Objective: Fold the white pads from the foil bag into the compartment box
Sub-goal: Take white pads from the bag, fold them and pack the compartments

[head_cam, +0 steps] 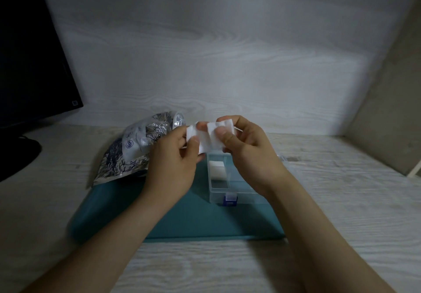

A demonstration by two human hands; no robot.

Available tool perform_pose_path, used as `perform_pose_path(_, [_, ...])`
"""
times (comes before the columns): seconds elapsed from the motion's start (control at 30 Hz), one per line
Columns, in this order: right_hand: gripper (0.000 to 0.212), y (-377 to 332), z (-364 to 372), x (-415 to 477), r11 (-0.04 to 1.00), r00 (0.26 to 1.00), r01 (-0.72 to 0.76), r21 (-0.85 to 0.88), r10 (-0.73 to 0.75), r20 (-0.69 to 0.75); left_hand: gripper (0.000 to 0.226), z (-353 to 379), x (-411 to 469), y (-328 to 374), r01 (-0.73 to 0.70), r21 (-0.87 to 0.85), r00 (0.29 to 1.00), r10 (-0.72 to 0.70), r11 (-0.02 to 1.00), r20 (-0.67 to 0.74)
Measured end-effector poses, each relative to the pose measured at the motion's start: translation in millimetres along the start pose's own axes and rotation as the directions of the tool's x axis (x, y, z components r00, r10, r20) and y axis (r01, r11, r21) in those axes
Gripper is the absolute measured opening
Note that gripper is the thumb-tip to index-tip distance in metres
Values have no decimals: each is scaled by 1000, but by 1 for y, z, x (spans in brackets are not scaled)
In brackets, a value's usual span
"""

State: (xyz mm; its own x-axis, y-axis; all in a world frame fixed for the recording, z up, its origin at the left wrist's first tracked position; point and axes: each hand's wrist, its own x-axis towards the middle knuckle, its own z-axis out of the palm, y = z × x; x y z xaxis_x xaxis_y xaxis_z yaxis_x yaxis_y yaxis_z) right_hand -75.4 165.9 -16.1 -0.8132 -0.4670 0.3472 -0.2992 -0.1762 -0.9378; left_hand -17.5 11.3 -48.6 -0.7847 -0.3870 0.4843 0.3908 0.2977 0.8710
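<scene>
Both hands hold one white pad (208,140) in the air above the clear compartment box (227,187). My left hand (175,162) pinches the pad's left edge and my right hand (243,146) pinches its right side, where the pad bends over. A folded white pad (216,170) lies in the box's left compartment. The rest of the box is hidden behind my right wrist. The silver foil bag (134,149), printed with blue drawings, lies to the left with its open mouth facing the hands.
The box and bag rest on a teal mat (193,219) on a pale wood-grain desk (341,201). A dark monitor (29,64) stands at the far left. A wall closes off the right side. The box has a blue latch (230,200) at its front.
</scene>
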Motion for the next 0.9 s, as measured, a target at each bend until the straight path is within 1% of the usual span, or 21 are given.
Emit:
perform_pose_path(0.07, [10,1,2,-1,1000,999,18,10,-17,-42,21,1,0,4,63,-111,997,-59,992,40])
perform_pose_path(0.13, [9,2,3,-1,998,998,18,58,-15,-58,25,3,-1,7,123,-208,989,-103,970,102])
perform_pose_path(0.23, [15,1,0,-1,998,997,-3,59,7,-74,28,3,-2,10,167,-269,979,-128,949,157])
perform_pose_path(0.33, [18,1,0,0,1000,992,0,31,4,-123,29,2,-3,12,195,-303,973,-144,933,183])
perform_pose_path(0.47, [15,3,2,0,999,977,46,24,-40,-207,30,3,-1,11,211,-341,966,-143,916,213])
perform_pose_path(0.6, [15,3,3,0,997,977,71,3,-69,-200,31,3,-1,11,235,-378,959,-150,896,240])
perform_pose_path(0.8, [19,6,3,2,989,975,95,-112,-115,-192,32,-2,1,12,277,-401,945,-172,873,279])
perform_pose_path(0.9, [17,5,4,1,980,968,123,-154,-152,-199,32,-2,3,13,307,-415,939,-202,856,277])
